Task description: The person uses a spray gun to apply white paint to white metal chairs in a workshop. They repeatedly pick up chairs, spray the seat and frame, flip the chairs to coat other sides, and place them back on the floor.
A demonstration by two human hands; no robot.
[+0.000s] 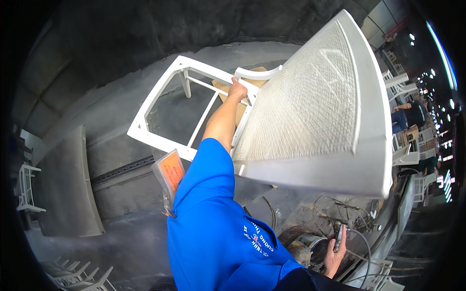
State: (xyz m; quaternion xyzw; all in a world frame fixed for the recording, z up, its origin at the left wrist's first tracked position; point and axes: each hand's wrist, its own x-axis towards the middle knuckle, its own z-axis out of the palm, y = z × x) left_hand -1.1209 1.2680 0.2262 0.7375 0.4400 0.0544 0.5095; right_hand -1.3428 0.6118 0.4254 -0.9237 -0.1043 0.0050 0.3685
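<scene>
Clasping white cane-back chair [301,106] by seat frame [162,143]: left hand [237,92]. Right hand [335,257] grip wrapped round hose-fed tool [338,237]. Chair could twist from one-handed hold; hose [369,254] could snag.

The floor [131,208] was grey, dusty and stained. A dark chain-like strip [124,170] ran across it at left, toward a grey panel [68,189]; whether the panel lay flat could not be determined. A stained round container [302,253] and tangled thin wires [357,209] rested at right, white chairs [85,277] at lower left.
</scene>
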